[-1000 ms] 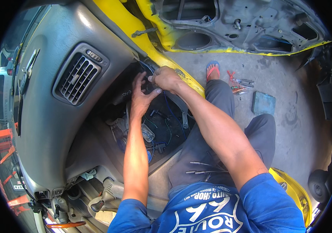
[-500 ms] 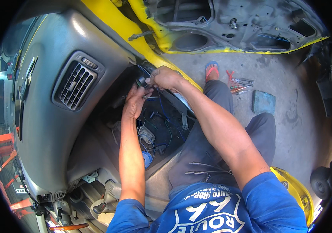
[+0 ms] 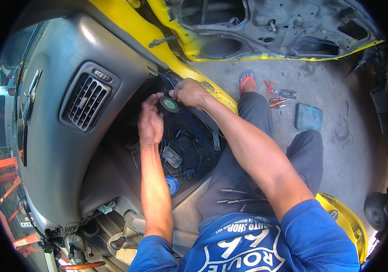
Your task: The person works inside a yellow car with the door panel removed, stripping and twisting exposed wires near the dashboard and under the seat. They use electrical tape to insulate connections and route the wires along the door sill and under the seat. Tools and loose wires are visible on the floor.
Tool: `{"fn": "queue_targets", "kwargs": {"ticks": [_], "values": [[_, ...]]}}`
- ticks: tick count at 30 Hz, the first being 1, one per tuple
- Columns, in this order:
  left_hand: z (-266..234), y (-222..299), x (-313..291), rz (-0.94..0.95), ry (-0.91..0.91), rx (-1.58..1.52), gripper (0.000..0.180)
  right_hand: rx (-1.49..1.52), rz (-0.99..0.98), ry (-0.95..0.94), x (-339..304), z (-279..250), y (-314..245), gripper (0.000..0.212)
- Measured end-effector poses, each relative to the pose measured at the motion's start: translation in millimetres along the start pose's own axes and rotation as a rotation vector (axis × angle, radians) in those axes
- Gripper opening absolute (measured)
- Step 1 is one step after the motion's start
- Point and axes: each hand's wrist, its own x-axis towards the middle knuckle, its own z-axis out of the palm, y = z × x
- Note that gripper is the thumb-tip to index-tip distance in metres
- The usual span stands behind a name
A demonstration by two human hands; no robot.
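A black roll of electrical tape point(image 3: 168, 105) with a green centre is in the footwell, its flat face up. My left hand point(image 3: 150, 121) is beside the roll, fingers stretched out and reaching past its left edge; its thumb is hidden. To the right of the roll, my right hand point(image 3: 190, 94) is closed in a pinch near the door sill. Thin blue wires point(image 3: 167, 80) come out from under the dash by its fingertips. The exact spot it pinches is partly hidden.
Loose wires, a clear-lensed lamp point(image 3: 172, 157) and a blue round item point(image 3: 172, 185) lie on the footwell floor. The dashboard point(image 3: 62, 149) borders the left. Beyond the yellow sill, pliers point(image 3: 286, 94), screwdrivers and a teal box point(image 3: 308, 118) rest on the ground below the stripped door point(image 3: 257, 41).
My left hand has uncurled and moved slightly left. The tape roll has turned its flat face up and dropped slightly. My right hand stays nearly in place, still pinching.
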Motion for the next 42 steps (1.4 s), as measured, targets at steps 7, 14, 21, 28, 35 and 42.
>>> {"fn": "queue_targets", "kwargs": {"ticks": [7,14,21,28,35,42], "values": [[21.3,1.0,-7.1,-0.017,0.019,0.765,0.066,-0.15,-0.011,0.017,-12.3,0.4,-15.0,0.027],[32.5,-3.9,-9.4,0.233,0.228,1.086,0.045,-0.057,0.057,0.012,-15.8,0.7,-23.3,0.03],[9.2,-3.1,-2.3,-0.009,0.182,0.849,0.024,0.124,-0.034,-0.119,-13.3,-5.5,-7.0,0.023],[6.0,1.6,2.0,-0.006,0.136,0.932,0.014,-0.042,-0.208,-0.287,-20.4,-3.9,3.1,0.041],[-10.1,-2.3,4.0,-0.101,0.11,0.875,0.023,0.059,0.044,-0.527,-34.3,-9.5,-8.1,0.044],[-24.3,-28.5,21.1,-0.148,0.081,0.732,0.02,-0.555,-0.086,-0.342,-42.2,-23.5,-25.0,0.042]]}}
